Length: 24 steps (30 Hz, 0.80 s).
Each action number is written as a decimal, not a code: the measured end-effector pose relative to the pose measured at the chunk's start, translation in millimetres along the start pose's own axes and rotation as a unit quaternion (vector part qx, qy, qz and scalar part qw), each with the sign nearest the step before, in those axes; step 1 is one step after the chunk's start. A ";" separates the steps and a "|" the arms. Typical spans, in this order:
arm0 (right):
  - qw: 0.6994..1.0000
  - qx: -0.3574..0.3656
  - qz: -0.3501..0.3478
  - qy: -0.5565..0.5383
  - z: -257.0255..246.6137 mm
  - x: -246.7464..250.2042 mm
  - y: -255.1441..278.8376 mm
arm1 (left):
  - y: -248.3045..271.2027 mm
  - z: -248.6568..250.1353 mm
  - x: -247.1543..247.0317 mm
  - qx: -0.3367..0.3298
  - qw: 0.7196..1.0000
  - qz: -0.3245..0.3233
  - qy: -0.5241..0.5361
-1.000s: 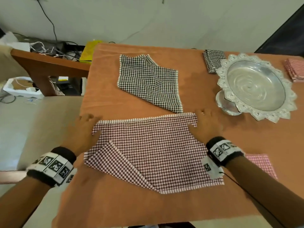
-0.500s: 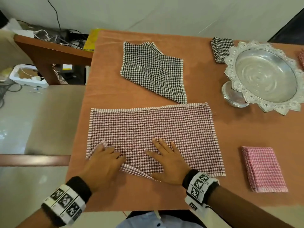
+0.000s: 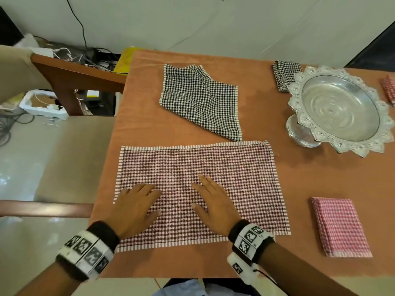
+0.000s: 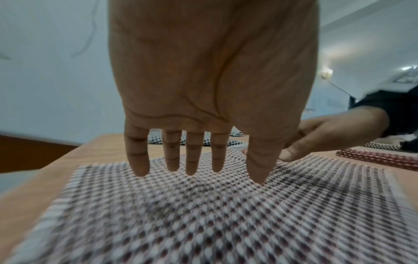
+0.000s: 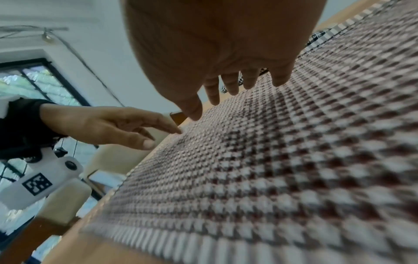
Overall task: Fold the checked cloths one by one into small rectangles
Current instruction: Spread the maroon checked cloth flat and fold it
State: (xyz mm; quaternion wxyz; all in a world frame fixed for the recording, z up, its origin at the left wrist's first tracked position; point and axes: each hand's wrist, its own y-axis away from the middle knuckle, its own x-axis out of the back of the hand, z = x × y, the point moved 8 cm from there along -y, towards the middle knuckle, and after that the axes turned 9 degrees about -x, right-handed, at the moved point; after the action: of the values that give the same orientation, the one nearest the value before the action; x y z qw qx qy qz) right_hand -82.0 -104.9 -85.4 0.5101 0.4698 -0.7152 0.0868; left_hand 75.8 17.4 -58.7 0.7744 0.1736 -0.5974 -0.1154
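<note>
A dark red checked cloth [image 3: 213, 167] lies spread as a wide rectangle near the front of the table; it also fills the left wrist view [image 4: 203, 214] and the right wrist view [image 5: 294, 160]. My left hand [image 3: 136, 201] lies flat on its near left part, fingers straight [image 4: 192, 160]. My right hand [image 3: 211, 199] lies flat on its near middle, fingers straight [image 5: 230, 89]. Neither hand holds anything. A black checked cloth [image 3: 198, 99] lies loosely folded behind it.
An ornate silver bowl [image 3: 339, 110] stands at the right. A folded red checked cloth [image 3: 339, 227] lies at the front right, a folded black one [image 3: 284, 73] behind the bowl, another red one [image 3: 389, 88] at the far right edge. The table's left edge [image 3: 111, 146] borders a chair.
The folded-over near left corner of the red cloth is now flat. Both hands came from the far corners to the near part and spread flat, the left sliding leftward.
</note>
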 end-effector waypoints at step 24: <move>0.955 -0.284 0.058 0.065 182.3 95.9 -40.3 | -51.2 -99.4 -16.6 0.132 0.991 -0.022 0.013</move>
State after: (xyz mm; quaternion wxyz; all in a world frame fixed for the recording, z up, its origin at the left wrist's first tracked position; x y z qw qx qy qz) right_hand -173.1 -292.8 -106.6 0.6621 0.2562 -0.7018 -0.0600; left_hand 168.9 -10.0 -116.7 0.7498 0.2892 -0.5929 -0.0506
